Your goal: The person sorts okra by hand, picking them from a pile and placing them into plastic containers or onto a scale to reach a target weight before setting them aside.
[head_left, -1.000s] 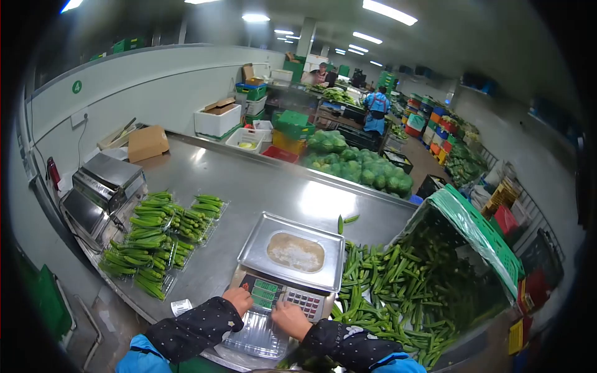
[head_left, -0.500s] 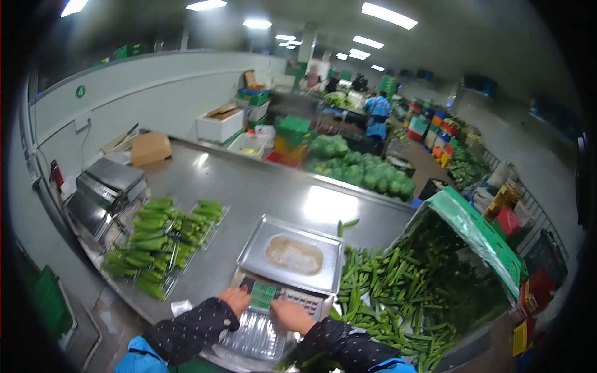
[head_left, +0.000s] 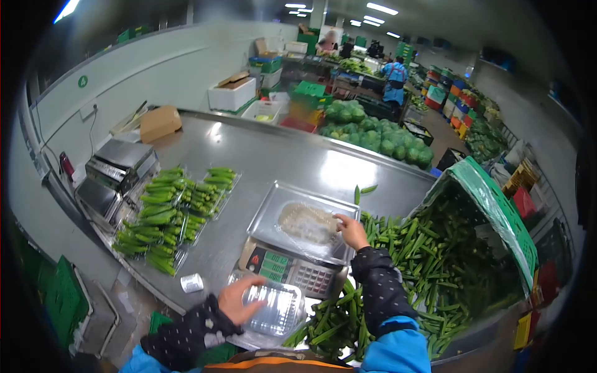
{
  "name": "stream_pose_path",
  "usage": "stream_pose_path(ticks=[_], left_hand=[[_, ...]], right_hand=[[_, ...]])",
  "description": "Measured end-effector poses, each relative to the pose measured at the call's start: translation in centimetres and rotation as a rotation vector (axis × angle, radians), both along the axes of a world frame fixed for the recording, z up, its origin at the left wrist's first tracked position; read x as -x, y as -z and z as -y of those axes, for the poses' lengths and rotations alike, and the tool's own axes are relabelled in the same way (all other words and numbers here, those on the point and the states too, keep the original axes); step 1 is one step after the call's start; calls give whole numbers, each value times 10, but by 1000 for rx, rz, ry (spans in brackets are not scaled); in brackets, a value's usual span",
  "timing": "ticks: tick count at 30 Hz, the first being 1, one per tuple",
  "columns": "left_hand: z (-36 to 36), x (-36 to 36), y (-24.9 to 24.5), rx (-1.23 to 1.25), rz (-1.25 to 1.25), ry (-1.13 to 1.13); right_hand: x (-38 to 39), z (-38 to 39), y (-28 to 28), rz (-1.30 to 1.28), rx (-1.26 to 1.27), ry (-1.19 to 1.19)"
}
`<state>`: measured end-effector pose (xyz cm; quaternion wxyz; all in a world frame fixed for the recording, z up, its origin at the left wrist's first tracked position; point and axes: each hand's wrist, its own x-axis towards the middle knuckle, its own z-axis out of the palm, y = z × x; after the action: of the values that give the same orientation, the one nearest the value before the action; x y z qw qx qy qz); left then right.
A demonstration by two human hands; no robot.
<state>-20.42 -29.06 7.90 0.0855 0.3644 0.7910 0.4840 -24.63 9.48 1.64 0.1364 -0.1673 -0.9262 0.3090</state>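
Left hand was clamped on clear tray by its rim, so it was held level just before scale; right hand was laid at pan edge beside okra pile, grip state not discernible.

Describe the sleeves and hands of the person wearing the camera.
The left hand and right hand are bare, ungloved. Each forearm wears a black arm cover speckled with small white dots, snug at the wrist. Light blue sleeves show above them.

Cabbage pile, cardboard box
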Motion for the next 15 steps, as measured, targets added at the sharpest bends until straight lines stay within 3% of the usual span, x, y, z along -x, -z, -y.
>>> stream_pose_path(ticks=[3, 7, 9, 11, 13, 15], left_hand=[[8, -34, 19, 96, 24, 39], [15, -66, 44, 70, 286, -1], [20, -82, 56, -8, 416, -46], [22, -92, 60, -70, 574, -51], [22, -99, 56, -5, 580, -40], [22, -107, 52, 8, 564, -14]], right_hand=[[13, -7, 14, 108, -160, 85], [-3, 9, 21, -108, -191, 179], [-20, 30, 12, -259, -285, 132], [-42, 57, 9, -211, -189, 10], [-62, 67, 17, -184, -344, -222], [-76, 69, 23, -230, -347, -244]])
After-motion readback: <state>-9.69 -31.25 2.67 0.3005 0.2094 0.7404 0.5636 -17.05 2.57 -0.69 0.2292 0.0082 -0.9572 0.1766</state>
